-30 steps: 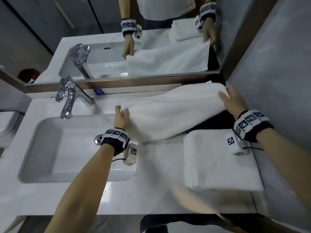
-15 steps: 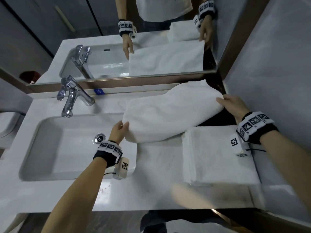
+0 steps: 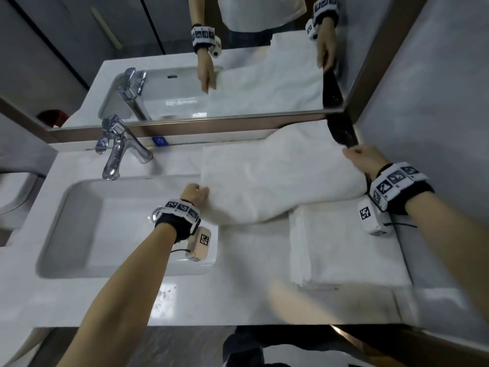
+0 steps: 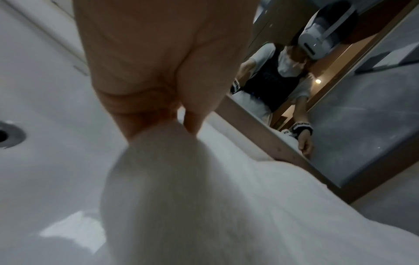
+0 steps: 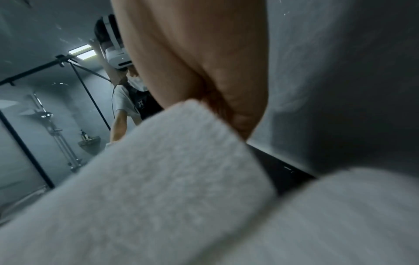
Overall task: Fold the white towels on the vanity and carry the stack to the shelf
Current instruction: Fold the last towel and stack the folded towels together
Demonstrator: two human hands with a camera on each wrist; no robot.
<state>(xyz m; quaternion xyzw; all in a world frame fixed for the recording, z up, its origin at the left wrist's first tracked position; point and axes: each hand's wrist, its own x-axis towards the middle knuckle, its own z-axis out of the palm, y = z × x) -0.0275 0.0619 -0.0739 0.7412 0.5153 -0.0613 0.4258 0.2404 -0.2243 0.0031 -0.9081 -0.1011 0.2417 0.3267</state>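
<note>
A white towel (image 3: 275, 178) hangs folded over between my two hands above the back of the vanity. My left hand (image 3: 197, 193) pinches its left end over the sink's right rim; in the left wrist view the towel (image 4: 181, 197) bunches out from the pinching fingers (image 4: 192, 123). My right hand (image 3: 362, 158) grips the right end near the wall, and the right wrist view shows the towel's corner (image 5: 181, 161) held under that hand. A stack of folded white towels (image 3: 346, 250) lies on the counter below the right wrist.
The sink basin (image 3: 79, 229) with its drain and a chrome faucet (image 3: 116, 149) fill the left of the vanity (image 3: 251, 287). A mirror (image 3: 238, 75) runs along the back. A grey wall (image 3: 436, 102) closes the right side.
Both hands have drawn the towel's far edge toward me and doubled it over. The left hand came back and right, off the counter behind the sink, to the sink's right rim.
</note>
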